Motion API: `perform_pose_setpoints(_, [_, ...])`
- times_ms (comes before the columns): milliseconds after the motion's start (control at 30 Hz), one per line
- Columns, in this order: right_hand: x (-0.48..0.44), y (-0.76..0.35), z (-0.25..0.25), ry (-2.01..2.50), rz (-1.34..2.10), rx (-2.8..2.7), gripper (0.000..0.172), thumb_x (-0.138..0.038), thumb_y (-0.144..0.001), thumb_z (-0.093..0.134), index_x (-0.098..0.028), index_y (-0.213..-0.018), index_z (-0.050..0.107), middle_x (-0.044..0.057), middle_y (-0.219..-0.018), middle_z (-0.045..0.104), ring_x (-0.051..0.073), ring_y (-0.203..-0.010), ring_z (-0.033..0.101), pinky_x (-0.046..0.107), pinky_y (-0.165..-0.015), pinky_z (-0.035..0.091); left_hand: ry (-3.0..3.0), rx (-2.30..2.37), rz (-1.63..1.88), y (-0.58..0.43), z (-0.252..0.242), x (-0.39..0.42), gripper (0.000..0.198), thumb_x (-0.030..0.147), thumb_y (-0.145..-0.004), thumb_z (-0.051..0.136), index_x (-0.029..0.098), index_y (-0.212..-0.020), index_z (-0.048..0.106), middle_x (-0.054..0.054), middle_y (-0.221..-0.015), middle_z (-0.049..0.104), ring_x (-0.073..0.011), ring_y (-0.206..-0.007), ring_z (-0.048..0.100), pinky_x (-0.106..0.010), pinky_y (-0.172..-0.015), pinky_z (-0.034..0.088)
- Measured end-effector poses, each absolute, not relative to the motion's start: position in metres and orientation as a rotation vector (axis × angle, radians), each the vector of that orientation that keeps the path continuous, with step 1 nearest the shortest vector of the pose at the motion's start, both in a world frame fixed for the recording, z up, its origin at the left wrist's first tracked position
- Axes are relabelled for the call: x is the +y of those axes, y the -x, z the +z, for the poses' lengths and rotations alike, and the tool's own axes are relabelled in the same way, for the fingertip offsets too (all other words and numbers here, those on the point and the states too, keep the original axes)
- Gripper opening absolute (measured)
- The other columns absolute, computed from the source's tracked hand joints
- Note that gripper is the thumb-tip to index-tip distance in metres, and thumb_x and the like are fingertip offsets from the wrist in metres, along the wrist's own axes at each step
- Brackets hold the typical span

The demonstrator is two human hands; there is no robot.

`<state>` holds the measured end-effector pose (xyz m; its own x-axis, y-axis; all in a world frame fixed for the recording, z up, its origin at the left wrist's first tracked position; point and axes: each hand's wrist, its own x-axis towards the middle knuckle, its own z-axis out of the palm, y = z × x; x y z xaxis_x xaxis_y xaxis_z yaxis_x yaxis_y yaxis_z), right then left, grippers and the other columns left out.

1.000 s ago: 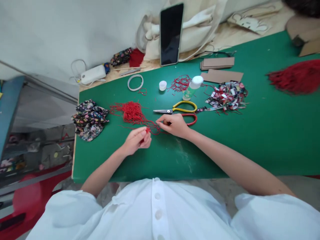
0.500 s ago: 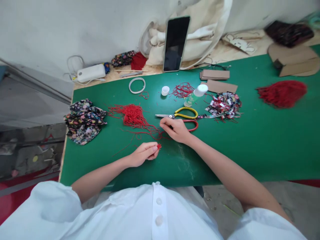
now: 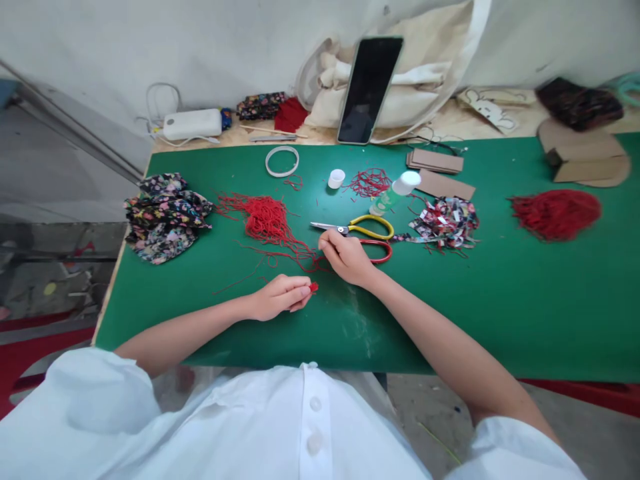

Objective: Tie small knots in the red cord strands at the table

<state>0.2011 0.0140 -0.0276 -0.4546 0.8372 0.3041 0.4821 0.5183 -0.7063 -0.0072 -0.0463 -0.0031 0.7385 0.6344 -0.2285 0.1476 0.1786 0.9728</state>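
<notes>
My left hand (image 3: 280, 297) rests on the green table (image 3: 500, 300), fingers curled, pinching a small red cord piece (image 3: 313, 287) at its fingertips. My right hand (image 3: 346, 257) lies just beyond it with fingers pinched on thin red cords at the tail of a red cord pile (image 3: 265, 220). Its back covers part of a red-handled tool (image 3: 380, 250). Yellow-handled scissors (image 3: 357, 229) lie just past my right hand.
Floral fabric pieces (image 3: 165, 217) lie at the left edge. A white ring (image 3: 282, 161), small cap (image 3: 337, 178), bottle (image 3: 397, 191), cardboard strips (image 3: 435, 161), fabric scraps (image 3: 445, 219) and another red cord heap (image 3: 555, 213) lie farther back and right. A phone (image 3: 369, 90) leans on a bag.
My left hand pulled back toward me, away from the cord pile, keeping a small red piece. My right hand stayed by the scissors. The view shifted slightly.
</notes>
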Motion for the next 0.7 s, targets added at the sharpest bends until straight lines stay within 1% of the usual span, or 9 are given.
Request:
perform_pose_setpoints(133, [0.0131,-0.2013,-0.0266,1.082,0.681,-2.116,0.017,-0.026,-0.094,0.04,-0.02,-0.078,0.046,-0.003,-0.059,0.048,0.009,-0.052,0.039,0.022,-0.056,0.032,-1.583,0.646,0.351,0.0078,-0.0013,-0.0475,0.046,0.047,-0.099,0.034,0.016,-0.068,0.046,0.004,-0.061,0.049,-0.0057,-0.058,0.042,-0.021,-0.062,0.033])
perform_pose_setpoints(267, [0.0124,-0.2018,-0.0278,1.07,0.643,-2.113,0.016,-0.023,-0.09,0.044,-0.02,-0.074,0.046,-0.005,-0.054,0.045,0.008,-0.047,0.036,0.021,-0.053,0.03,-1.682,0.622,0.332,0.0071,-0.0031,-0.0479,0.045,0.047,-0.1,0.029,0.017,-0.07,0.045,0.003,-0.062,0.051,-0.0062,-0.059,0.045,-0.02,-0.063,0.035])
perform_pose_setpoints(533, [0.0101,-0.2022,-0.0324,1.087,0.552,-2.074,0.02,-0.029,-0.091,0.05,-0.019,-0.079,0.061,-0.006,-0.047,0.043,0.008,-0.044,0.036,0.022,-0.051,0.031,-1.7,0.631,0.32,0.0073,-0.0037,-0.0472,0.047,0.05,-0.099,0.029,0.017,-0.07,0.046,0.002,-0.062,0.053,-0.007,-0.059,0.046,-0.02,-0.064,0.037])
perform_pose_setpoints(700, [0.0099,-0.2062,-0.0311,1.085,0.503,-2.076,0.019,-0.029,-0.089,0.054,-0.018,-0.078,0.065,-0.007,-0.045,0.041,0.007,-0.042,0.038,0.021,-0.052,0.033,-1.701,0.633,0.322,0.0071,-0.0015,-0.0461,0.047,0.049,-0.099,0.029,0.017,-0.071,0.047,0.003,-0.06,0.052,-0.0064,-0.057,0.045,-0.019,-0.062,0.036])
